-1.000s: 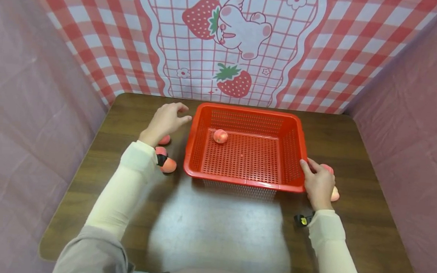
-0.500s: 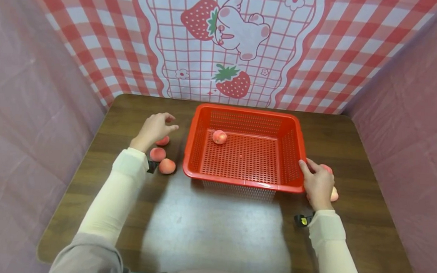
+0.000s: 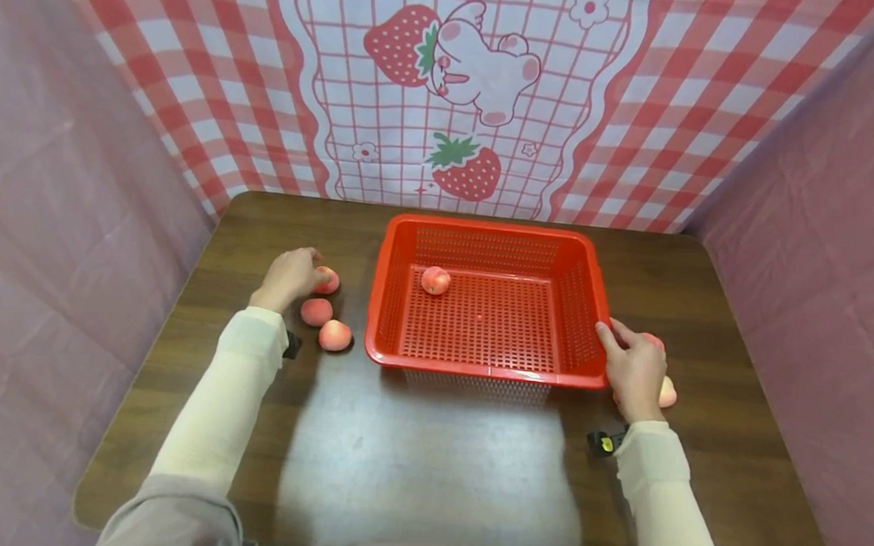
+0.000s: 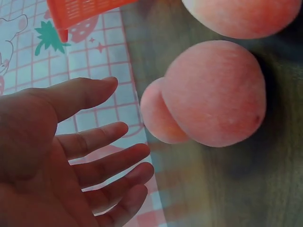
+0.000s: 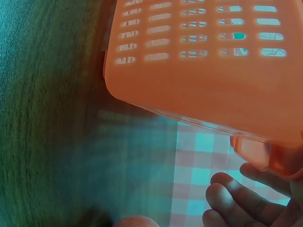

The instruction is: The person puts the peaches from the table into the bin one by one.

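Beside the farthest of the peaches on the left is my left hand, thumb and fingers spread apart around empty space in the left wrist view; contact is not clear. Two more peaches lie nearer me, one pinkish and one more orange. My right hand grips the right rim of the red basket, thumb over the edge, other fingers outside beneath it. One peach sits inside the basket, toward its left.
Partly hidden by my right hand, several peaches lie right of the basket, a pink one and a pale one among them. A checked strawberry cloth hangs behind the wooden table; pink fabric hangs at both sides.
My left hand has moved left and toward me, away from the basket's left side to the far peach. The right hand stays on the rim; the basket has hardly moved.
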The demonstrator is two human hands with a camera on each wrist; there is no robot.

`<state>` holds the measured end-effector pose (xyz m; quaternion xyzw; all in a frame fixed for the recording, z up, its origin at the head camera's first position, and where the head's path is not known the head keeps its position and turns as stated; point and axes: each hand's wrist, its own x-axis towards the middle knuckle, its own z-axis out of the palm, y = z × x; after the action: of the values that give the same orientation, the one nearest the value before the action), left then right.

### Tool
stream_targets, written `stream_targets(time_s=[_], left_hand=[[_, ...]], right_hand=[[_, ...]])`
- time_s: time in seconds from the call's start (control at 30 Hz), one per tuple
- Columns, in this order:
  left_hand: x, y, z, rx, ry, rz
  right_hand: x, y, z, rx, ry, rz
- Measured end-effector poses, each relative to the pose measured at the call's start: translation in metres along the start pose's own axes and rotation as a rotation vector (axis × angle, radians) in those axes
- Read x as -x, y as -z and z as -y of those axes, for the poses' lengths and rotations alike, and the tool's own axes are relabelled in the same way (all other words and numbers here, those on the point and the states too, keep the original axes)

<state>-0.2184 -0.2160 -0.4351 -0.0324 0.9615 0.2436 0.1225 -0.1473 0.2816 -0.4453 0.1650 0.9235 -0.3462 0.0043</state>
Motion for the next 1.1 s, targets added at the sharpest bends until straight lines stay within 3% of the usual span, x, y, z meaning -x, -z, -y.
stream_targets(time_s=[0.13, 0.33, 0.67, 1.1], left_hand=[[0.003, -0.004, 0.004, 0.032, 0.034, 0.005], [0.005, -0.011, 0.011, 0.070, 0.098, 0.031], [0.002, -0.014, 0.013, 0.091, 0.076, -0.013], [-0.006, -0.020, 0.019, 0.144, 0.094, 0.023]], right_hand=[[0.000, -0.003, -0.001, 0.012, 0.064, -0.053], [0.003, -0.011, -0.004, 0.012, 0.097, -0.111], [-0.002, -0.014, 0.002, 0.002, 0.127, -0.152], [-0.002, -0.013, 0.002, 0.005, 0.120, -0.146]])
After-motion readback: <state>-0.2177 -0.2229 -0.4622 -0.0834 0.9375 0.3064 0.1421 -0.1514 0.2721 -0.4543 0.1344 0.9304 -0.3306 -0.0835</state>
